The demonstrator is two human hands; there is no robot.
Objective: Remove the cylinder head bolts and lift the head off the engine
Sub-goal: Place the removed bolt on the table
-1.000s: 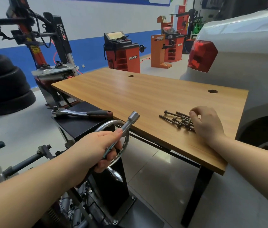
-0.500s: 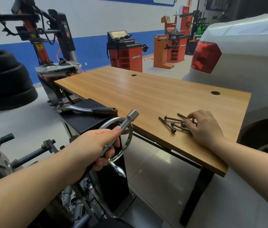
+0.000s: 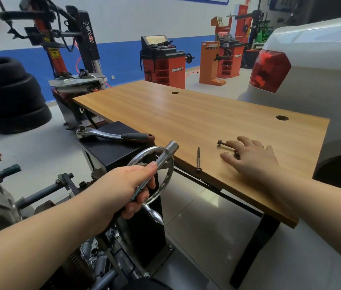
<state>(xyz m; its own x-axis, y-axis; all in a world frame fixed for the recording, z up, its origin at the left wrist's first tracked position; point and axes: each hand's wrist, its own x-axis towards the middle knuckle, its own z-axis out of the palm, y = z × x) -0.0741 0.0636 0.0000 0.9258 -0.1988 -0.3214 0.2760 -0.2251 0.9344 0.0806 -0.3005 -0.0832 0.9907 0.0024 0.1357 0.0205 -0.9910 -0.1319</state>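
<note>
On the tabletop (image 3: 196, 114), near its front edge, one head bolt (image 3: 198, 159) lies alone and apart from the right hand (image 3: 253, 158), while a second bolt (image 3: 225, 144) pokes out from under that hand's fingers (image 3: 231, 161), which lie straight, slightly spread and flat on the wood over further bolts, mostly hidden. To the left, off the tabletop, the left hand (image 3: 127, 185) curls round a socket extension bar (image 3: 161, 162), its socket end pointing up before the engine stand's chrome handwheel (image 3: 168, 174).
</note>
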